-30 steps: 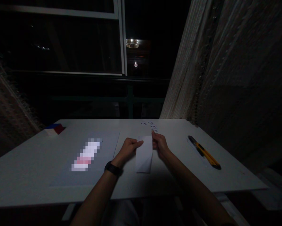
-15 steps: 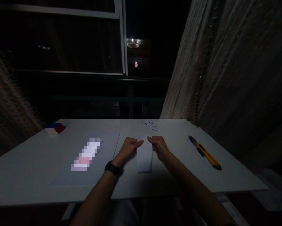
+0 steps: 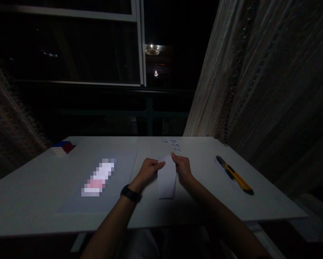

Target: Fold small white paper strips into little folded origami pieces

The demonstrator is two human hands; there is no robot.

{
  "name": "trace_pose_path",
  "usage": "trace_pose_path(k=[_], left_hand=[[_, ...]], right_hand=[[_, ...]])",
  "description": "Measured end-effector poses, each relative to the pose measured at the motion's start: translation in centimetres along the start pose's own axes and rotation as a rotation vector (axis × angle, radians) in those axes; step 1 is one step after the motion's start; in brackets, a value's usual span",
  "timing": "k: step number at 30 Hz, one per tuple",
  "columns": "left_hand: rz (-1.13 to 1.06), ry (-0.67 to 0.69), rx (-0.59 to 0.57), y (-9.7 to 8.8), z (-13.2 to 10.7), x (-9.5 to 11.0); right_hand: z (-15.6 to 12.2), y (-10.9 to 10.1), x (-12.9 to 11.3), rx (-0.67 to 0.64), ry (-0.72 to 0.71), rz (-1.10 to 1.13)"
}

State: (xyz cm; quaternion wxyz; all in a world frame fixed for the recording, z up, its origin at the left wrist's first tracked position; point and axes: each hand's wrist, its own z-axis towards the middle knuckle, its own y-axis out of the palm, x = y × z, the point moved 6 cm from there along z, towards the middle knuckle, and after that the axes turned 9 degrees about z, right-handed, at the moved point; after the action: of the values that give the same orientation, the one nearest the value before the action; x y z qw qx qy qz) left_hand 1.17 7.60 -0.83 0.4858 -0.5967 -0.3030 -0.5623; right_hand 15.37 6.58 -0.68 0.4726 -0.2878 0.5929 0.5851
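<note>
A narrow strip of white paper [image 3: 166,181], which looks folded, stands out over the middle of the white table. My left hand [image 3: 148,171] grips its left edge, thumb lying on the front face and fingers curled behind. At the opposite edge is my right hand [image 3: 184,168], its thumb raised by the top right corner and its other fingers bent against the side, partly hidden by the paper. A dark watch [image 3: 130,193] is on my left wrist.
Left of my hands, a large paper sheet [image 3: 123,180] lies under a bright blurred-out rectangle [image 3: 99,178]. A yellow and black utility knife [image 3: 235,175] rests at the right. Several small paper pieces [image 3: 175,145] sit at the back, and a blue, red and white block [image 3: 63,147] far left.
The right thumb has lifted off the paper's face and points up at its corner; the right hand sits slightly further right. The paper has shifted a little right. My left hand stays nearly still.
</note>
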Motion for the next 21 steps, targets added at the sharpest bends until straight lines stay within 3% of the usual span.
trace_pose_path(k=[6, 14, 21], left_hand=[[-0.062, -0.022, 0.002, 0.0, -0.1, 0.3], [-0.13, -0.01, 0.202, -1.7, 0.3, -0.1], [-0.19, -0.024, 0.264, -2.1, 0.1, 0.2]], right_hand=[[0.2, -0.3, 0.4, 0.071, -0.002, 0.013], [-0.3, 0.2, 1.1, -0.119, 0.088, -0.113], [-0.4, 0.3, 1.0, -0.123, 0.014, -0.24]])
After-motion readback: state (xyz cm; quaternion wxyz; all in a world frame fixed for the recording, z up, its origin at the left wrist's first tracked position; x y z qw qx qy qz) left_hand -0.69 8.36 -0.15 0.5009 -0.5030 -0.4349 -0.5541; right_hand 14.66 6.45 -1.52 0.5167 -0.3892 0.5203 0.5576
